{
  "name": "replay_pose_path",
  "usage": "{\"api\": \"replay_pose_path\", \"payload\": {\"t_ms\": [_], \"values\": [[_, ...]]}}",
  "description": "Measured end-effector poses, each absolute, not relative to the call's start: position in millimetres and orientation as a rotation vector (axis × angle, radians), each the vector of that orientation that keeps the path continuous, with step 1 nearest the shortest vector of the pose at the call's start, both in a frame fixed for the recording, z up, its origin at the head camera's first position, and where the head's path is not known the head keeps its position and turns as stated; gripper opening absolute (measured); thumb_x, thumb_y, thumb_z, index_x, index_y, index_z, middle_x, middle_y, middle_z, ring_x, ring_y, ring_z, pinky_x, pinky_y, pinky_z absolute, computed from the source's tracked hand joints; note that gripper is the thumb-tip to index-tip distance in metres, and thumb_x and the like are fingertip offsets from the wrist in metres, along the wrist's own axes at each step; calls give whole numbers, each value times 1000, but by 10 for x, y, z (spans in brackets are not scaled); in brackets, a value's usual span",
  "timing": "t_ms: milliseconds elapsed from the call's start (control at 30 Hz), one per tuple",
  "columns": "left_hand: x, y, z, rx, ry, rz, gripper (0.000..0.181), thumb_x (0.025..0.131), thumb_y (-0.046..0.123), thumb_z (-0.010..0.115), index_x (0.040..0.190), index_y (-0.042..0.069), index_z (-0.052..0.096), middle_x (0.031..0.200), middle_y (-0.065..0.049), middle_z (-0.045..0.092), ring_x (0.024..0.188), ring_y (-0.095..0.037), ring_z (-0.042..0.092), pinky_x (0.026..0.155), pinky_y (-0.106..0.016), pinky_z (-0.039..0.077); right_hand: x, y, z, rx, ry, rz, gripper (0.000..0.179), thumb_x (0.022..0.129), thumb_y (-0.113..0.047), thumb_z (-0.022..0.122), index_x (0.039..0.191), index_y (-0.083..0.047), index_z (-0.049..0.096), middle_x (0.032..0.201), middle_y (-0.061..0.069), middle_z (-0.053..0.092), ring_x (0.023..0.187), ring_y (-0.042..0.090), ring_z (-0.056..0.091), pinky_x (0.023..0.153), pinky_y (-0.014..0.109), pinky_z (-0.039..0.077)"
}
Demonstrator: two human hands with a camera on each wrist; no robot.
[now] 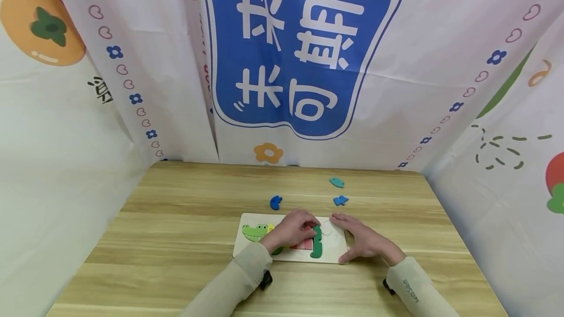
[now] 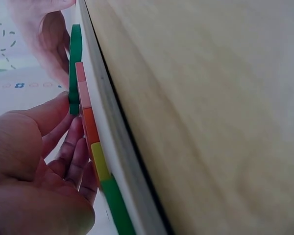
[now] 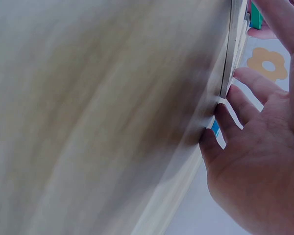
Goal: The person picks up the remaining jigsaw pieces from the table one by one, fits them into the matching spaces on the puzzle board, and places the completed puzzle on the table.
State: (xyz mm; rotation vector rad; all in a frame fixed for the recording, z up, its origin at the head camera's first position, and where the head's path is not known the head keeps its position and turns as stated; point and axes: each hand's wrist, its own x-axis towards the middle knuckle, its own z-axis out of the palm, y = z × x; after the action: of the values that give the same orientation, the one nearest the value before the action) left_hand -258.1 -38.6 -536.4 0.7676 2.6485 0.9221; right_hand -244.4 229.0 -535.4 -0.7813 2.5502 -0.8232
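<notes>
A pale wooden puzzle board (image 1: 333, 251) lies on the table, with a green crocodile head (image 1: 254, 232) at its left end and red and pink pieces (image 1: 303, 245) in the middle. My left hand (image 1: 294, 229) pinches a green puzzle piece (image 1: 317, 246) between thumb and fingers. In the left wrist view this green piece (image 2: 75, 68) stands a little proud of the neighbouring coloured pieces. My right hand (image 1: 367, 237) spreads across the board's right end, thumb at the near corner and fingertips at the far one. Its fingers (image 3: 245, 105) look fairly straight in the right wrist view.
Beyond the board lie a dark blue piece (image 1: 275, 203), another blue piece (image 1: 340, 200) and a teal piece (image 1: 337, 182). The wooden table (image 1: 185, 219) meets printed white curtains (image 1: 238, 146) at its back and sides.
</notes>
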Motion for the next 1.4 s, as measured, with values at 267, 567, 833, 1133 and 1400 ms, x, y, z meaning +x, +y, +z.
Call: {"api": "replay_pose_path", "payload": {"t_ms": [267, 567, 833, 1133, 1400], "values": [[-2637, -414, -5382, 813, 2623, 914, 25, 99, 28, 73, 123, 21, 74, 107, 7, 69, 100, -8, 55, 95, -31, 45, -2444, 2303, -5363, -780, 2548, -824, 110, 74, -40, 94, 160, -3, 37, 169, 20, 27, 154, 49, 23, 120, 70, 25], [-2686, -468, -5387, 801, 2561, 968, 23, 97, 22, 75, 120, 20, 75, 116, 7, 71, 109, -10, 58, 104, -36, 49, -2455, 2294, -5376, -739, 2540, -823, 109, 74, -41, 94, 161, -6, 37, 170, 16, 26, 156, 45, 21, 121, 68, 25], [-2686, -474, -5402, 764, 2561, 958, 24, 98, 22, 74, 122, 21, 75, 119, 7, 69, 114, -13, 57, 108, -40, 47, -2462, 2293, -5386, -741, 2538, -834, 109, 74, -41, 94, 160, -6, 37, 170, 16, 26, 156, 45, 22, 122, 67, 24], [-2631, -463, -5394, 790, 2611, 894, 29, 96, 33, 75, 123, 23, 75, 123, 4, 68, 119, -16, 55, 109, -42, 45, -2445, 2294, -5371, -761, 2543, -830, 110, 73, -41, 94, 160, -5, 37, 170, 17, 26, 155, 47, 22, 121, 69, 24], [-2603, -459, -5375, 771, 2638, 851, 33, 93, 36, 79, 124, 25, 74, 126, 3, 66, 120, -17, 53, 110, -43, 44, -2441, 2292, -5356, -771, 2548, -828, 110, 73, -39, 95, 160, -4, 37, 170, 18, 26, 155, 48, 22, 120, 70, 24]]}}
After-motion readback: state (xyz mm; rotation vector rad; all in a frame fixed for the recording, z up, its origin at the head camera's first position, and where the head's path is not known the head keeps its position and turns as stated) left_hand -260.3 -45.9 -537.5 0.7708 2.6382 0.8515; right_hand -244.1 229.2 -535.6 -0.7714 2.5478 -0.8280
